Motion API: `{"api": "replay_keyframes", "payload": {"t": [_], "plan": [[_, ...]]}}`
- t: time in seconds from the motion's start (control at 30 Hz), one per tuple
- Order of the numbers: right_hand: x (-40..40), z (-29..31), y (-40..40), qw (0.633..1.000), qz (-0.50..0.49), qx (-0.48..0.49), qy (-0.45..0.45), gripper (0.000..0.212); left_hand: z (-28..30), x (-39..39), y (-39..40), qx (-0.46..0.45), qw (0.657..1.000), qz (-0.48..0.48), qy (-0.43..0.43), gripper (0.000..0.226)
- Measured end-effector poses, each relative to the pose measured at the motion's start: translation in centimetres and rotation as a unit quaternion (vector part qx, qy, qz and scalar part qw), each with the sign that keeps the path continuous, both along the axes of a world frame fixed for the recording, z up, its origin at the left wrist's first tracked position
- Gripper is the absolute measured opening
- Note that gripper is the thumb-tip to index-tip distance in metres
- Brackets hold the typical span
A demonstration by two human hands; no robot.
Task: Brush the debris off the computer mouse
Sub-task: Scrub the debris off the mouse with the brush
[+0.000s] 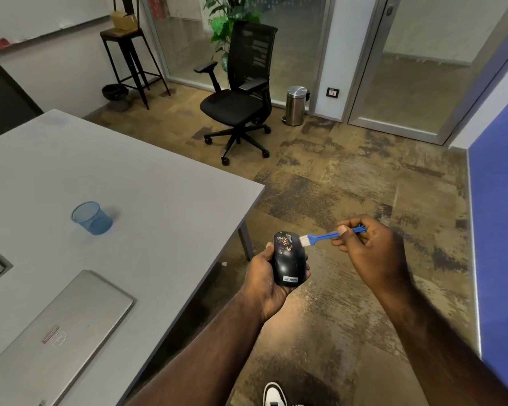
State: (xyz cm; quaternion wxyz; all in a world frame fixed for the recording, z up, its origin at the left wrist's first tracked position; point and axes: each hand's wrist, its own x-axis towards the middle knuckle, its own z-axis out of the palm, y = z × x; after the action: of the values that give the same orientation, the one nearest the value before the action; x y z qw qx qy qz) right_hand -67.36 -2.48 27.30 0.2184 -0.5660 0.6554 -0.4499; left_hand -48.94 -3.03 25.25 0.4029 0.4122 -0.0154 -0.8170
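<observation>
- The black Lenovo computer mouse (289, 260) is held in the air beyond the worktop (123, 183) edge, over the carpeted floor (349, 177), not resting on any surface.
- The mouse is cradled in the left hand (266, 284), with the thumb laid along its left side and fingertips seen at its right edge.
- A small blue brush (320, 238) is pinched in the right hand (370, 244) between thumb and curled fingers, and its white bristles are set at the mouse's upper right edge.
- Tan crumbs of debris (285, 243) are seen scattered over the front half of the mouse, near the buttons; the rear half, by the logo, looks clean.
- The mouse is judged to be light, rigid and smooth-shelled, so it could slip; a hold by the sides and underside, as now, leaves the top free for sweeping.
- The brush is judged to be light, with soft bristles and a stiff handle.
- The underside of the mouse and most left fingers are hidden by the shell.
- Whether the bristles actually touch the shell cannot be told.
- The tail of the brush handle is partly covered by the right hand.
- On the worktop, a closed laptop (71, 326) and a blue mesh cup (91, 218) are seen, well apart from the hands.
</observation>
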Motion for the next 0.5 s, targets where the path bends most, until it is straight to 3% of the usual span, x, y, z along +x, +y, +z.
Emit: {"api": "replay_keyframes", "payload": {"t": [0.17, 0.5], "plan": [[-0.39, 0.09, 0.56, 0.998, 0.068, -0.013, -0.01, 0.032, 0.23, 0.12, -0.19, 0.001, 1.0, 0.021, 0.001, 0.047], [-0.55, 0.35, 0.45, 0.997, 0.053, -0.044, 0.03, 0.013, 0.59, -0.1, 0.03, 0.0, 1.0, 0.003, 0.015, 0.053]]}}
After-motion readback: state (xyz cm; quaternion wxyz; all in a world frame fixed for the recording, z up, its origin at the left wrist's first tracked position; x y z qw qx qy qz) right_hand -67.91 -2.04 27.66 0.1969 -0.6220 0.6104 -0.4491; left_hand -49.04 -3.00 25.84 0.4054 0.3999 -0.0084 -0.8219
